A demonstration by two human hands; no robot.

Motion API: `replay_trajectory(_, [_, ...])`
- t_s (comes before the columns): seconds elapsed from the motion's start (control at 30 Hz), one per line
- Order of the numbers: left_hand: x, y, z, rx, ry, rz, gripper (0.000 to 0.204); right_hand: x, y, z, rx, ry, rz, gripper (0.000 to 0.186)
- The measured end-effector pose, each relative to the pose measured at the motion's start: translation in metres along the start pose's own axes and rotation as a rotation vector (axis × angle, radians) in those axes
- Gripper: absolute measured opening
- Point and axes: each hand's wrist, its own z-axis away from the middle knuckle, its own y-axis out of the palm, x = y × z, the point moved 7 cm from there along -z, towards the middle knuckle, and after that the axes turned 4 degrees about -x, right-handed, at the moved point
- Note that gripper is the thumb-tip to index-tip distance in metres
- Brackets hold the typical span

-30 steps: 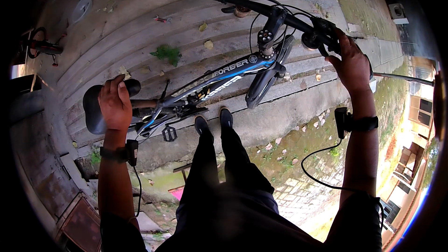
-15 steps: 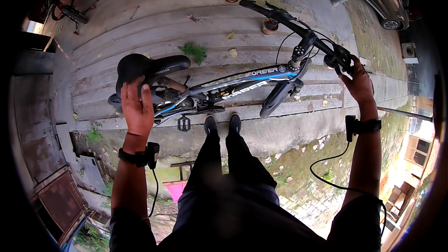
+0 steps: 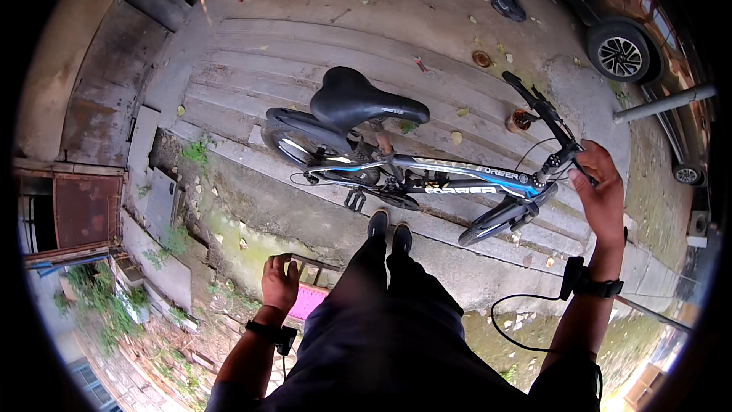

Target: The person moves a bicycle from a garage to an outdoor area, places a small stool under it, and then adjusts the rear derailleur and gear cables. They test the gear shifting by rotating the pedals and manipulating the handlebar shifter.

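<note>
A black bicycle [image 3: 450, 173] with blue and white markings stands side-on in front of my feet, its front wheel [image 3: 499, 221] turned toward me. My right hand [image 3: 604, 187] is closed around the near end of the handlebar [image 3: 550, 116], and the grip under my fingers is mostly hidden. The wide black saddle [image 3: 358, 101] is untouched. My left hand [image 3: 280, 286] hangs low at my left side, empty, with loosely bent fingers. Below the frame, a black pedal [image 3: 355, 200] points toward me.
Shallow concrete steps [image 3: 252, 69] run beneath the bicycle. A flowerpot [image 3: 519, 121] stands beyond the handlebar. A dark car [image 3: 648, 38] and a metal pole [image 3: 663, 103] are at the far right. A pink thing [image 3: 307, 301] lies beside my left leg.
My left hand has left the saddle and dropped back beside me. My right hand stays on the handlebar. The view has turned and shifted left, showing more of the car.
</note>
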Motion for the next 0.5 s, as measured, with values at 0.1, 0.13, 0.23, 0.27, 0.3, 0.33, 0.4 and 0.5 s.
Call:
replay_trajectory(0.1, [0.018, -0.004, 0.033, 0.0, -0.162, 0.002, 0.022, 0.113, 0.089, 0.016, 0.447, -0.121, -0.358, 0.043])
replay_trajectory(0.13, [0.026, -0.007, 0.04, -0.004, -0.181, 0.006, 0.022, 0.152, 0.116, 0.025, 0.618, -0.201, -0.465, 0.04])
replay_trajectory(0.23, [0.037, -0.021, 0.043, -0.033, -0.206, 0.048, 0.022, 0.256, 0.172, 0.058, 1.089, -0.477, -0.835, 0.031])
replay_trajectory(0.27, [0.041, -0.023, 0.037, -0.039, -0.201, 0.061, 0.022, 0.284, 0.182, 0.069, 1.211, -0.543, -0.976, 0.028])
replay_trajectory(0.3, [0.047, -0.025, 0.028, -0.044, -0.192, 0.072, 0.022, 0.307, 0.192, 0.081, 1.317, -0.587, -1.112, 0.026])
replay_trajectory(0.33, [0.056, -0.027, 0.023, -0.052, -0.192, 0.079, 0.022, 0.326, 0.205, 0.093, 1.409, -0.598, -1.261, 0.023])
replay_trajectory(0.4, [0.078, -0.033, 0.013, -0.075, -0.196, 0.085, 0.022, 0.358, 0.241, 0.121, 1.524, -0.477, -1.602, 0.024])
replay_trajectory(0.5, [0.126, -0.038, -0.004, -0.106, -0.178, 0.118, 0.022, 0.399, 0.293, 0.136, 1.614, -0.338, -1.837, 0.028])
